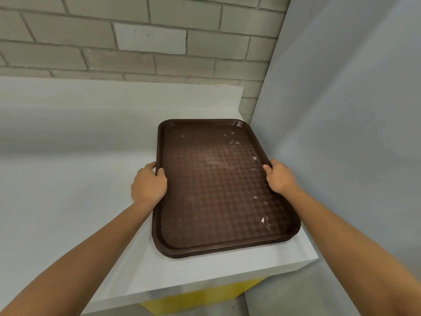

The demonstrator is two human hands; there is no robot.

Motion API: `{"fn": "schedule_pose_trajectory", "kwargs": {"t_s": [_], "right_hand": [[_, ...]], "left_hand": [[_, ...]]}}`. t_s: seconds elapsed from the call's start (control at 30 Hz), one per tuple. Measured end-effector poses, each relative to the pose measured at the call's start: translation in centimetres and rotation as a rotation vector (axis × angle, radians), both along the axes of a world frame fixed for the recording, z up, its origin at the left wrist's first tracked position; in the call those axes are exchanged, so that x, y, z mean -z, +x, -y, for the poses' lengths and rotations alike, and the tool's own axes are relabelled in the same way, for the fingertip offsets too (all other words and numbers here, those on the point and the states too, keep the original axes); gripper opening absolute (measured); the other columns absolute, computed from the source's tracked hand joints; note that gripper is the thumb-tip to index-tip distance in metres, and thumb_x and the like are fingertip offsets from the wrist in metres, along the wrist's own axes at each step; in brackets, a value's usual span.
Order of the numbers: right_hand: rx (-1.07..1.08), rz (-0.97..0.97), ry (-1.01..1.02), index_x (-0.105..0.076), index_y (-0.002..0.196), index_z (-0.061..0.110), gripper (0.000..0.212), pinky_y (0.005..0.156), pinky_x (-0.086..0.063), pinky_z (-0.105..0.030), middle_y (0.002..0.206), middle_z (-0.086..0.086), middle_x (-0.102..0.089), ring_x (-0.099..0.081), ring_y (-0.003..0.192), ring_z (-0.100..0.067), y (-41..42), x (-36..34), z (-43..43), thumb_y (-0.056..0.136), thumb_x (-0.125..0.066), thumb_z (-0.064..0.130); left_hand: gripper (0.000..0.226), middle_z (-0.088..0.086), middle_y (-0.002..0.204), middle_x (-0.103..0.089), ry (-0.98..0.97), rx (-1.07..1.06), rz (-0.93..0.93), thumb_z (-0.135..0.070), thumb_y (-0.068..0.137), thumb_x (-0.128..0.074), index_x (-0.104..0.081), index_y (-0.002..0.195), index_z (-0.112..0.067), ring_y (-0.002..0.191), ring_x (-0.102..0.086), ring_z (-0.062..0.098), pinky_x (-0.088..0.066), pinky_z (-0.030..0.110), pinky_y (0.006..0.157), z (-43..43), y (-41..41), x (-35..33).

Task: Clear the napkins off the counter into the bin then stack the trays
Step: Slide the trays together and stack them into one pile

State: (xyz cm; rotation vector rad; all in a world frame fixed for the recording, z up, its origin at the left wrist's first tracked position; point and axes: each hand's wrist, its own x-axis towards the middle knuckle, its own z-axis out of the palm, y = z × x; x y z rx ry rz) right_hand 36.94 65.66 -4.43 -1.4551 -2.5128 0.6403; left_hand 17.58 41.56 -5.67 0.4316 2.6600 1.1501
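Stacking step. My left grip (149,185) and right grip (279,176) clasp the top tray (218,190) on the stack (227,253). Next, I reckon: square edges, release.

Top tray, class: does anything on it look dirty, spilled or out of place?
Yes: white flecks and a pale smear dot the right half of the top tray, from its far corner to its near one, so it looks unwiped. The left hand and right hand grip its sides.
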Motion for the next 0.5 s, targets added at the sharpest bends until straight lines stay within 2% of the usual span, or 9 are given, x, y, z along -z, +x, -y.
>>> {"fn": "schedule_pose_trajectory", "kwargs": {"t_s": [0.2,0.3,0.4,0.5], "right_hand": [[-0.007,0.072,0.039,-0.049,0.118,0.005,0.033,0.089,-0.046,-0.041,0.118,-0.019,-0.058,-0.055,0.108,-0.038,0.3,0.1,0.3,0.099,-0.037,0.029],[-0.019,0.193,0.108,-0.041,0.123,0.006,0.037,0.080,-0.043,-0.039,0.115,-0.017,-0.059,-0.057,0.104,-0.036,1.1,0.5,0.8,0.101,-0.029,0.034],[-0.014,0.228,0.146,-0.040,0.121,0.006,0.036,0.074,-0.041,-0.038,0.110,-0.019,-0.061,-0.057,0.099,-0.036,1.2,0.6,0.8,0.102,-0.026,0.033],[-0.016,0.224,0.157,-0.041,0.120,0.007,0.036,0.078,-0.045,-0.041,0.110,-0.020,-0.061,-0.058,0.099,-0.037,0.6,0.4,0.5,0.102,-0.027,0.035]], "left_hand": [[0.048,0.009,0.133,-0.054,-0.028,0.081,0.013,-0.030,0.096,-0.046,-0.038,0.141,-0.019,0.112,-0.058,0.031,-0.048,0.045,0.095,0.6,0.5,0.0],[0.049,0.007,0.137,-0.050,-0.040,0.150,-0.007,-0.029,0.096,-0.044,-0.033,0.143,-0.019,0.116,-0.055,0.030,-0.046,0.043,0.096,1.6,1.6,0.3],[0.046,0.007,0.138,-0.050,-0.040,0.137,-0.038,-0.028,0.098,-0.040,-0.035,0.143,-0.019,0.117,-0.055,0.029,-0.046,0.045,0.099,1.9,1.8,0.6],[0.046,0.007,0.137,-0.052,-0.039,0.133,-0.035,-0.028,0.098,-0.038,-0.036,0.143,-0.020,0.117,-0.055,0.030,-0.046,0.047,0.100,1.4,1.2,0.8]]}}
